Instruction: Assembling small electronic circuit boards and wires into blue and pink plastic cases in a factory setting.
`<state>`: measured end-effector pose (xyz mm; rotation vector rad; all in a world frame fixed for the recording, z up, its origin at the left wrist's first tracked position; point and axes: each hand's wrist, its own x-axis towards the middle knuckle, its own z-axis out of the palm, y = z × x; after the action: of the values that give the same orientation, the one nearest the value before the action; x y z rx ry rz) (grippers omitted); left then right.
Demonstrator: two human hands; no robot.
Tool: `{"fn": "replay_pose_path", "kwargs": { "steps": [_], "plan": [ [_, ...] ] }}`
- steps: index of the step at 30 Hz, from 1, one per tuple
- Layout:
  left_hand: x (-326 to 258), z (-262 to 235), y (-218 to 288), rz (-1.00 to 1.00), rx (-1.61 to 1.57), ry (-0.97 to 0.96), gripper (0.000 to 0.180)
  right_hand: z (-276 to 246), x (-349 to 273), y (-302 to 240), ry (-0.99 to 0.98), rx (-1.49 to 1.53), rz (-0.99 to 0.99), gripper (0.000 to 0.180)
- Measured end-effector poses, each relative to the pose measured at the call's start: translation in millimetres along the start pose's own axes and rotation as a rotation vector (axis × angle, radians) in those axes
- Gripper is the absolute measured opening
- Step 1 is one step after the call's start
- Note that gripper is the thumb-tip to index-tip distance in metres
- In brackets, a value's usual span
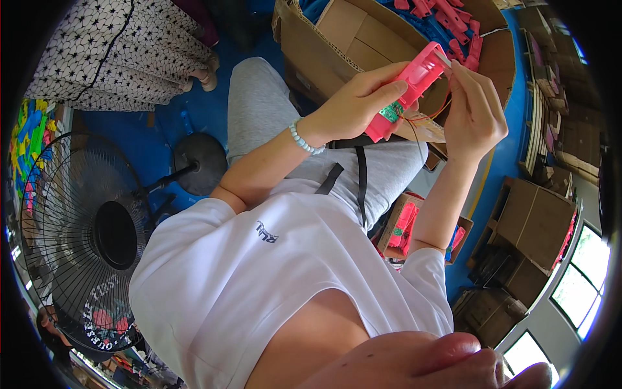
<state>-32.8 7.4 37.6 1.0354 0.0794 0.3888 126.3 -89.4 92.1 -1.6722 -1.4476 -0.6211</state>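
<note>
In my left hand (359, 100) is a long pink plastic housing (424, 76), held tilted above my lap with the thumb laid along it. A green circuit board (391, 112) sits in its lower end. Thin red and dark wires (424, 118) loop from the board toward my right hand (476, 110). The fingers of that hand are closed at the housing's upper end, beside a small pale strip (444, 59). What they pinch is too small to make out.
Beyond my knees stands a large cardboard box (369, 39) with pink and blue plastic parts (448, 18). A smaller box (396, 223) of pink parts is beside my right thigh. A black fan (84, 240) stands at left; stacked cartons (534, 214) are at right. Another person's patterned garment (116, 48) shows upper left.
</note>
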Motion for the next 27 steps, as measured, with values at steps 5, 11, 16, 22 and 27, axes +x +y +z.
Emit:
{"fn": "replay_pose_path", "kwargs": {
  "steps": [5, 11, 16, 22, 27],
  "plan": [
    [0, -4, -3, 0.032, 0.205, 0.031, 0.049, 1, 2, 3, -0.069, 0.026, 0.076, 0.014],
    [-4, -9, 3, -0.01, 0.243, 0.025, 0.048, 2, -1, 2, -0.104, 0.005, 0.018, 0.013],
    [-3, 2, 7, 0.012, 0.039, 0.008, 0.046, -4, 4, -8, -0.055, 0.08, 0.11, 0.013],
    [-6, -1, 19, -0.015, 0.601, -0.003, 0.045, -3, -2, -1, -0.107, 0.1, 0.142, 0.014],
    [-3, 6, 7, -0.113, -0.169, -0.013, 0.046, -1, 0, 1, -0.122, 0.108, 0.208, 0.021]
  ]
}}
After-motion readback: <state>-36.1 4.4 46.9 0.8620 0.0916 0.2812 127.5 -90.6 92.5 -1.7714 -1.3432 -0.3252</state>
